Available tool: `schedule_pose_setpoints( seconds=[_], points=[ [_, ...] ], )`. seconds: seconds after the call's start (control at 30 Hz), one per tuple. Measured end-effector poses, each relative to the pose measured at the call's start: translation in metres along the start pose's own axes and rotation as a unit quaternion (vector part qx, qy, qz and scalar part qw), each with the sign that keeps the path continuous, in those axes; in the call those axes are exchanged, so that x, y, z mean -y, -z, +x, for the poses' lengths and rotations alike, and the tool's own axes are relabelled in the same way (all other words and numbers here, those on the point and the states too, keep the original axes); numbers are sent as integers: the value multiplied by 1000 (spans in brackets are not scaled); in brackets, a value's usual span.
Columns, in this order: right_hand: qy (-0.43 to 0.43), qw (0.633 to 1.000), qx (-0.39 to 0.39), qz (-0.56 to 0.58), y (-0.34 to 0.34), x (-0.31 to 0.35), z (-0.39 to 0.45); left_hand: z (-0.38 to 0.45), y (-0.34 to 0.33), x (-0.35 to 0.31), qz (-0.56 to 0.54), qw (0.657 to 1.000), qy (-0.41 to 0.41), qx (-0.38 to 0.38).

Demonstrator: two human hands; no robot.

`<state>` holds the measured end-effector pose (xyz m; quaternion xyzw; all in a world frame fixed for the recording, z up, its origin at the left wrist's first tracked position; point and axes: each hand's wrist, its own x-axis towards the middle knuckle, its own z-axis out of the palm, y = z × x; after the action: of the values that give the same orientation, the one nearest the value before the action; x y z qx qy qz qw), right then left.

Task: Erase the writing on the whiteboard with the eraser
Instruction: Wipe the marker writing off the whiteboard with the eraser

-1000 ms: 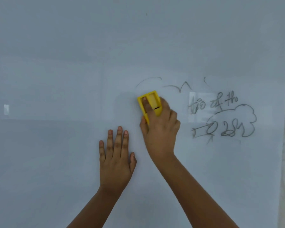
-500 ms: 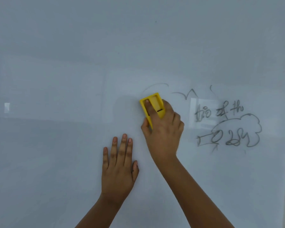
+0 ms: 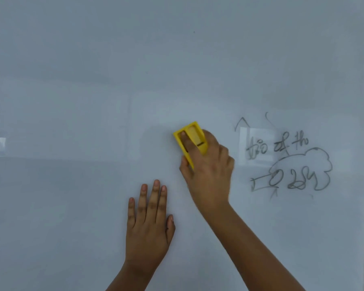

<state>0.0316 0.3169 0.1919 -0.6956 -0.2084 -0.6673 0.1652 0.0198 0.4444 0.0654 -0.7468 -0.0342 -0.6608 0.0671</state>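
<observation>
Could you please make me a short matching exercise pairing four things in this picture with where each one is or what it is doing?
Things:
1. left hand
2. right hand
3. eraser
4. writing

Places or states:
A. yellow, pressed to the whiteboard
B. flat on the board, fingers pointing up
C. dark marks at the right of the board
D. gripping the eraser

Pairs: 1-B, 2-D, 3-A, 4-C
</observation>
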Motion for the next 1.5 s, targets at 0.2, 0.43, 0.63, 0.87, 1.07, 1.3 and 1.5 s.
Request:
schedule_pose_setpoints(
  seconds=[0.2, 0.43, 0.63, 0.87, 1.07, 1.3, 1.5],
  points=[
    [-141, 989, -49, 9, 9, -45, 49, -6, -1, -1, 6, 1000, -8, 6],
    [63, 998, -7, 10, -1, 4, 12, -5, 1, 1, 7, 1000, -9, 0],
    [-66, 997, -30, 7, 12, -50, 39, -6, 3, -2, 12, 1000, -14, 10],
    [50, 999, -9, 6, 5, -30, 17, -6, 2, -2, 14, 1000, -16, 4],
    [-126, 989, -72, 6, 15, -87, 35, -7, 0, -4, 7, 1000, -8, 5],
    [-14, 999, -40, -11, 8, -64, 13, -8, 1, -3, 17, 1000, -14, 0],
    [-146, 986, -75, 13, 21, -124, 13, -8, 1, -3, 7, 1000, -10, -2]
  ],
)
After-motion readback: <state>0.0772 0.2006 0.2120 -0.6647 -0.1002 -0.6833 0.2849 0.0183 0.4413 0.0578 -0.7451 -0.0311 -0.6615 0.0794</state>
